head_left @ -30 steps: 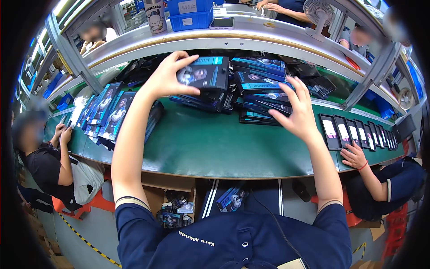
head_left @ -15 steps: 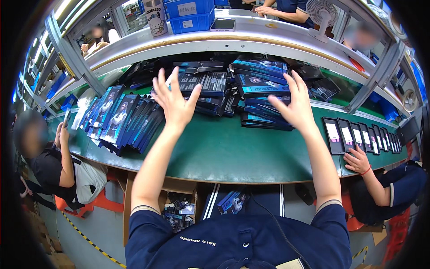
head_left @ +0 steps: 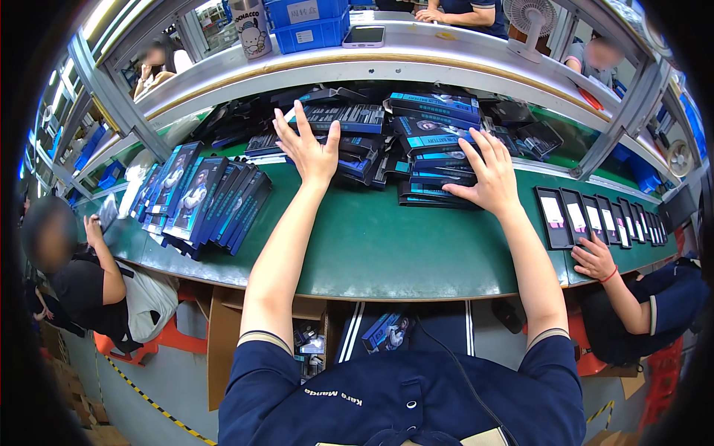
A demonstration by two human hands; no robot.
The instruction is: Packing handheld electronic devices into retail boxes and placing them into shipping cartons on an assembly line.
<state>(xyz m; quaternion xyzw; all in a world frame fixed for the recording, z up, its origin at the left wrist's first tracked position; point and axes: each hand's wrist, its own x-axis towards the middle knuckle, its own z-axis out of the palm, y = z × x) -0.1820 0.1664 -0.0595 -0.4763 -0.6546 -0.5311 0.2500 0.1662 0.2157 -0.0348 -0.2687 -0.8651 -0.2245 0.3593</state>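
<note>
My left hand (head_left: 313, 154) is raised over the bench with fingers spread, in front of the middle pile of flat black-and-blue printed boxes (head_left: 358, 117). My right hand (head_left: 491, 177), also spread, is at the right side of a taller stack of similar boxes (head_left: 428, 134). Its fingertips overlap that stack's right edge; whether they touch it I cannot tell. Neither hand holds anything. Farther left, a leaning row of the same boxes (head_left: 195, 199) rests on the green bench top (head_left: 387, 256).
Black trays with white cards (head_left: 554, 215) line the bench's right, where a co-worker's hand (head_left: 594, 260) rests. A seated person is at left. On the shelf above are blue bins (head_left: 309, 33), a cup (head_left: 251, 30), a phone (head_left: 364, 36) and a fan (head_left: 529, 22). One box (head_left: 388, 332) lies on my lap.
My left hand has shifted right, closer to the middle pile. My right hand has moved slightly lower, beside the right stack. The person at left has lowered the device they hold.
</note>
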